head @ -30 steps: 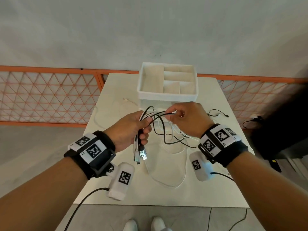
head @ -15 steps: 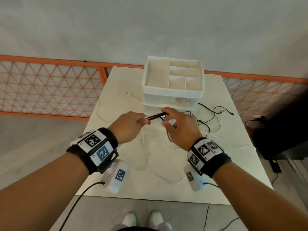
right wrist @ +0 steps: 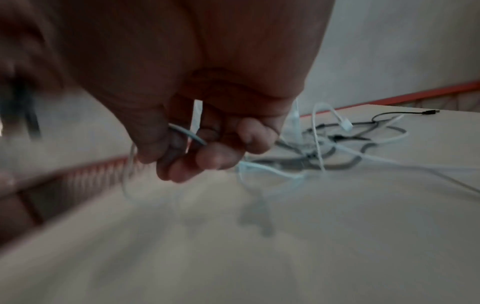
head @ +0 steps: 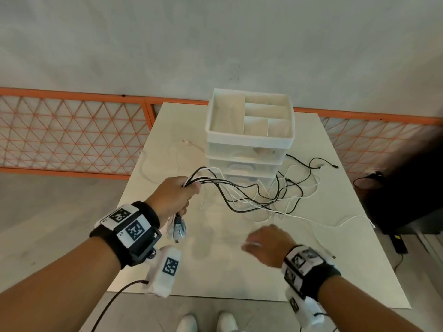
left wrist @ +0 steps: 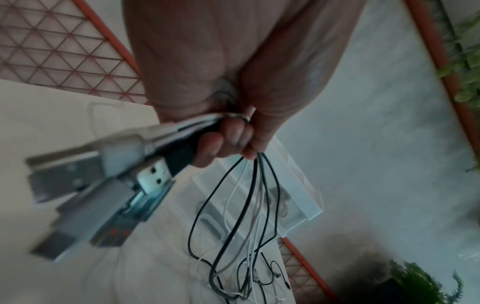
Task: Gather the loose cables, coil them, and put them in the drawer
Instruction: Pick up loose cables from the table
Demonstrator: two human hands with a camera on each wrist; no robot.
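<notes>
Left hand (head: 174, 198) clenches the cables (head: 249, 195) near their plugs, tails sprawled on the tabletop (head: 347, 271) before the drawer unit (head: 249, 140), right hand (right wrist: 207, 144) pinches a white strand; wrap even loops round the left fist, slack untangled first.

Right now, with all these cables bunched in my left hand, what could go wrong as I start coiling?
The left hand grips only the plug ends; the black and white cables trail tangled across the table, so coiling may tighten knots. Strands lie against the drawer unit and might tug it. The right hand pinches one white cable, which could slip.
</notes>
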